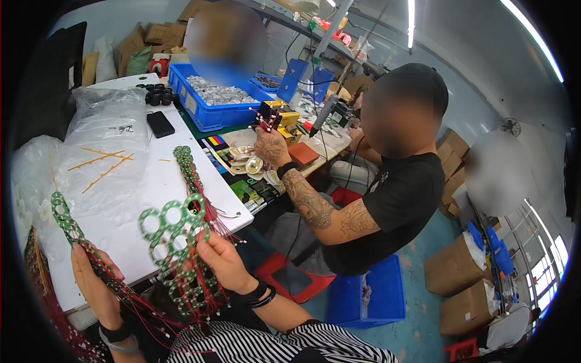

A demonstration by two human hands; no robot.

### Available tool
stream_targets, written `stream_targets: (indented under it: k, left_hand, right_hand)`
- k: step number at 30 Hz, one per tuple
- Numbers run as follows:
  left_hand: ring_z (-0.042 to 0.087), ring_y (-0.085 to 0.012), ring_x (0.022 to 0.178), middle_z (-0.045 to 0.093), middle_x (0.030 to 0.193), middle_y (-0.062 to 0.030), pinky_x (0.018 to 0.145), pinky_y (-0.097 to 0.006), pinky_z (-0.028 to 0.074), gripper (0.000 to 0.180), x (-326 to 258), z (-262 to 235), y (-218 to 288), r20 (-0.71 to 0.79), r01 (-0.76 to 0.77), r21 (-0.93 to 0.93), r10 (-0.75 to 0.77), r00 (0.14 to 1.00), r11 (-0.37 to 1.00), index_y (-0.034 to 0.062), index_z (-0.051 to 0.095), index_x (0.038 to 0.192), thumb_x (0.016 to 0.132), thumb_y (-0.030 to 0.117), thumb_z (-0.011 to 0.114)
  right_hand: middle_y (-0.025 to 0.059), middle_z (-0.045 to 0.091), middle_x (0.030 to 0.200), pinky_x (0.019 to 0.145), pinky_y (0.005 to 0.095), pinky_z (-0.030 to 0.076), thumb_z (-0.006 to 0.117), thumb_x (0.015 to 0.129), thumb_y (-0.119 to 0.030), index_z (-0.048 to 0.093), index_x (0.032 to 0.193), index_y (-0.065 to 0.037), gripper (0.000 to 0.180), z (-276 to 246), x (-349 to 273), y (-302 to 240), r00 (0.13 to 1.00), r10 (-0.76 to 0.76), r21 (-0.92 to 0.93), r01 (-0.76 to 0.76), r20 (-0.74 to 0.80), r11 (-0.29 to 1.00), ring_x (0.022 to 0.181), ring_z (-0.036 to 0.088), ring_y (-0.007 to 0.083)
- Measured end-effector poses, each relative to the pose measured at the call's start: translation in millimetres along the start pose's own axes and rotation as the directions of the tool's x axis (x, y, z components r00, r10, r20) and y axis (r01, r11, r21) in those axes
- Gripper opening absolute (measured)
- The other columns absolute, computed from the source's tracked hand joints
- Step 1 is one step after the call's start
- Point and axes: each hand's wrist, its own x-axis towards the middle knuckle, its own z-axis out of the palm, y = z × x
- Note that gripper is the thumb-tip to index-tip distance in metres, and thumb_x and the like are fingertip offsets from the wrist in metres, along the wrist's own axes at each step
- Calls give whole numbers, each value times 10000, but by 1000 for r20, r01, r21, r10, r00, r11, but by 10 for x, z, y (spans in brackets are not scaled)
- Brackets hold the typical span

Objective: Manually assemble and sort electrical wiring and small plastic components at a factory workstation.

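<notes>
My left hand (97, 281) is closed around a narrow stack of green ring-shaped circuit boards (63, 218), with thin dark-red wires trailing down over my lap. In my right hand (227, 261), pinched at its edge, hangs a panel of joined green ring circuit boards (166, 227). Red wires with small white connectors (206, 290) dangle below this panel. Another pile of green ring boards (187, 163) lies on the white table (151, 199) beyond my right hand, its wires draping over the table edge.
Clear plastic bags (109, 133) cover the table's left side, with yellowish strips (106, 166) on top. A black phone (160, 124) lies farther back, near a blue bin (212, 112) of wrapped parts. To the right, a seated co-worker (387, 181) holds wires (267, 118); a blue crate (375, 296) stands on the floor.
</notes>
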Motion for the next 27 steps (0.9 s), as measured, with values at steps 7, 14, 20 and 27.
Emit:
stream_targets:
  k: [7, 14, 20, 27]
  left_hand:
    - [483, -206, 1078, 532, 1192, -130, 973, -331, 354, 456, -283, -110, -596, 431, -65, 86, 22, 902, 994, -49, 425, 1289, 1023, 303, 309]
    - [512, -154, 1044, 547, 1164, -108, 919, -280, 391, 353, -336, 115, -530, 512, -149, 151, 52, 858, 977, -50, 430, 1276, 1003, 172, 401]
    - [568, -194, 918, 570, 1061, -135, 736, -312, 483, 327, -300, 9, -592, 410, 128, 91, -154, 899, 988, -21, 443, 1211, 1004, 218, 358]
    - [528, -266, 873, 576, 994, -189, 783, -388, 420, 276, -363, 218, -631, 631, -295, 399, -26, 775, 868, -86, 540, 1058, 964, 154, 440]
  right_hand:
    - [23, 541, 793, 651, 234, 392, 455, 989, -176, 514, 1019, -6, 182, 363, 80, 93, 978, -202, -544, 198, 53, 815, 711, 456, 79]
    - [70, 512, 1170, 879, 246, 417, 456, 987, -150, 336, 1361, 1, 421, 157, -78, 107, 996, -37, -282, 12, -84, 959, 1012, 497, 89]
    - [152, 648, 920, 735, 324, 484, 321, 977, -521, 623, 1003, 58, 654, -187, -701, -883, 982, -142, -458, 182, 122, 870, 825, 621, 227]
    - [7, 373, 438, 464, 292, 283, 232, 930, -643, 382, 516, -112, 690, 84, -2609, -2726, 212, -949, -554, 773, -232, 308, 389, 314, 134]
